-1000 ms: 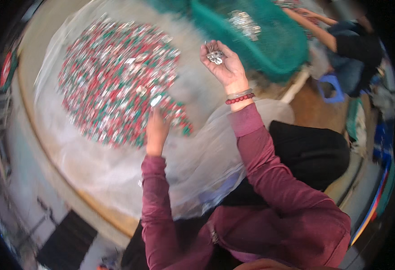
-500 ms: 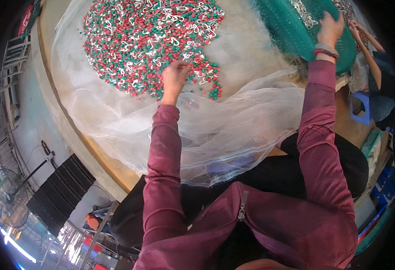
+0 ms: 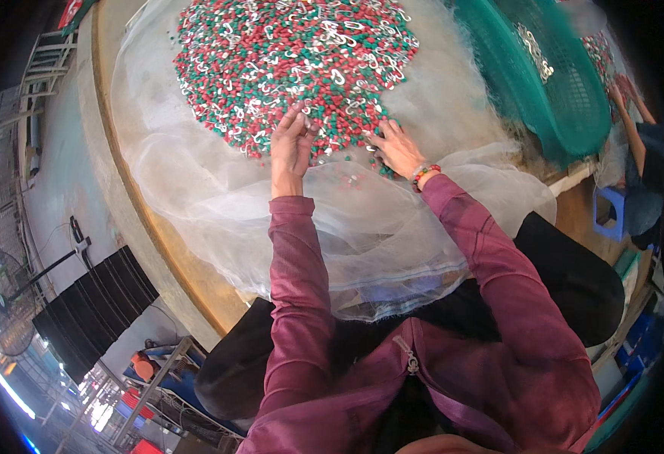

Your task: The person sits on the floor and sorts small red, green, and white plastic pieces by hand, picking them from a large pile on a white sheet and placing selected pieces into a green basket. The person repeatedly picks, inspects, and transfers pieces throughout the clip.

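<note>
Seemingly mid-pick, the left hand (image 3: 293, 147) curled narrowly and the right hand (image 3: 402, 153) bent loosely at the near edge of the red-and-green pellets (image 3: 290, 85); whether either held anything, I couldn't tell. Pale loop-shaped clips (image 3: 337, 76) lay among them and in the green mesh basket (image 3: 583, 94) rightward; picking more probably called for a fine pinch.

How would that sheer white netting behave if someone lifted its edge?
The netting looks floppy, since it bunches into loose folds. It is probably light, being thin enough to see through. Lifting it might make the red and green pieces slide or roll, as they look small and lie loosely heaped.
</note>
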`<state>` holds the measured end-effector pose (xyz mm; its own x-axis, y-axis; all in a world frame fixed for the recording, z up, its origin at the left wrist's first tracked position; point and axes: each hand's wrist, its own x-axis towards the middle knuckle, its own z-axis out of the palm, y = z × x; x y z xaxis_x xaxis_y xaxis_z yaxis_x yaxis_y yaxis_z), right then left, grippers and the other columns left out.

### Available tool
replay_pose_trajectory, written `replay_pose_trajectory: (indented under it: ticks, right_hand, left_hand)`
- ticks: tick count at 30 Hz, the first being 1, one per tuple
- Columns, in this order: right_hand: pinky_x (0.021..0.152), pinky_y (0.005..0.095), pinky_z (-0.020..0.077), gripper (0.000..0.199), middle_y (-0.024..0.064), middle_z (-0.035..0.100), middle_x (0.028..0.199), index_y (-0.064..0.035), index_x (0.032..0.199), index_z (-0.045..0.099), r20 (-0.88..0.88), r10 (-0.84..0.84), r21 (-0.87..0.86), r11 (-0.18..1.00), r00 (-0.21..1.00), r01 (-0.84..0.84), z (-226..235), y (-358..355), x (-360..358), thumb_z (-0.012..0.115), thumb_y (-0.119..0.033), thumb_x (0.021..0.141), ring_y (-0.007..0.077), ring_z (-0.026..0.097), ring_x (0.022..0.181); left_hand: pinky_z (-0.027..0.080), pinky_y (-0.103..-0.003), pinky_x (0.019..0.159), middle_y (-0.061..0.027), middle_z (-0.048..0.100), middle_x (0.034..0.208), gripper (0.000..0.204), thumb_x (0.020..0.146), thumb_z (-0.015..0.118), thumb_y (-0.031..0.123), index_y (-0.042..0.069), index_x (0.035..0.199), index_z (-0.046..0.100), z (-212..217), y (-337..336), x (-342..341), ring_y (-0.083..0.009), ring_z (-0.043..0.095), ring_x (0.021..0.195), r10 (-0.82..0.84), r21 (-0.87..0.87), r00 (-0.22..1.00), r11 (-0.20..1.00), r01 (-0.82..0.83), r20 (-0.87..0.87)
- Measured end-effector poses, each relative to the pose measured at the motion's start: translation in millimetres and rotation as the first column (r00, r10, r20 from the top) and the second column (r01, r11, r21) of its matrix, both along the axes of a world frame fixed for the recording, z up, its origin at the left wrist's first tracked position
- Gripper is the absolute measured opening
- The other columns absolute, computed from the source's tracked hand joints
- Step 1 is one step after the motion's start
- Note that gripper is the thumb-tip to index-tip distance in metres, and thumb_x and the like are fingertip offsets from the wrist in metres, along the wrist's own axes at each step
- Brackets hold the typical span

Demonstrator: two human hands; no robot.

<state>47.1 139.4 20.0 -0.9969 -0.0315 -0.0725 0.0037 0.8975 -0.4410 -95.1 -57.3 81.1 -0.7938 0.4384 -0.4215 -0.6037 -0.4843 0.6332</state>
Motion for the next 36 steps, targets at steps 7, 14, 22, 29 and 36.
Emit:
replay_pose_trajectory:
  ticks: [7, 14, 22, 29, 36]
  right_hand:
    - [0.078, 0.0391, 0.0436, 0.014, 0.0099, 0.056, 0.093, -0.0039, 0.088, 0.064, -0.054, -0.127, -0.266, 0.958, 0.99, 0.108, 15.1, -5.6, -25.3, 0.062, -0.014, 0.079, 0.0247, 0.053, 0.093]
    - [0.056, 0.0305, 0.0478, 0.024, 0.0089, 0.065, 0.076, 0.0004, 0.106, 0.063, 0.442, -0.303, -0.855, 0.143, 0.844, 0.499, 36.5, 3.1, -54.1, 0.057, -0.015, 0.09, 0.0155, 0.06, 0.059]
    - [0.089, 0.0469, 0.0504, 0.021, 0.0165, 0.058, 0.114, -0.002, 0.111, 0.053, 0.596, -0.077, -0.741, -0.437, 0.8, 0.51, 53.0, 16.7, -69.8, 0.055, -0.01, 0.092, 0.0302, 0.061, 0.1]
    - [0.09, 0.0436, 0.0495, 0.033, 0.0132, 0.056, 0.123, -0.0021, 0.124, 0.047, 0.596, -0.117, -0.796, -0.211, 0.794, 0.567, 63.0, 18.3, -61.8, 0.053, -0.011, 0.092, 0.0229, 0.058, 0.107]
    - [0.09, 0.0394, 0.0492, 0.032, 0.0123, 0.059, 0.118, -0.0009, 0.122, 0.049, 0.567, -0.25, -0.823, -0.198, 0.784, 0.532, 73.4, 6.8, -57.9, 0.054, -0.009, 0.091, 0.0226, 0.059, 0.103]
  left_hand:
    - [0.035, -0.019, 0.052, -0.0029, 0.047, 0.082, 0.032, 0.095, 0.051, 0.037, 0.007, 0.086, 0.053, 4.8, -47.1, -27.6, -0.0105, 0.045, 0.069, -0.045, 0.314, 0.996, 0.949, 0.019, 0.075]
    - [0.041, -0.029, 0.051, 0.0017, 0.049, 0.061, 0.029, 0.082, 0.07, 0.031, 0.005, 0.085, 0.059, -28.7, -27.2, -26.9, -0.0132, 0.047, 0.056, -0.295, -0.774, 0.826, 0.585, -0.242, -0.481]
    - [0.049, -0.045, 0.072, -0.0165, 0.066, 0.081, 0.034, 0.077, 0.07, 0.036, 0.007, 0.094, 0.065, -54.4, 40.2, -36.9, -0.0355, 0.064, 0.082, -0.774, -0.955, 0.623, -0.088, -0.284, -0.114]
    - [0.041, -0.029, 0.055, -0.0029, 0.056, 0.072, 0.032, 0.092, 0.052, 0.034, 0.005, 0.084, 0.062, -18.5, 18.8, -4.1, -0.0135, 0.049, 0.062, -0.576, -0.814, 0.756, 0.572, 0.1, -0.311]
    - [0.037, -0.019, 0.046, -0.003, 0.052, 0.083, 0.02, 0.092, 0.05, 0.025, 0.005, 0.095, 0.052, 16.9, 9.2, 31.1, -0.0123, 0.049, 0.067, -0.115, 0.281, 0.992, 0.955, 0.097, 0.048]
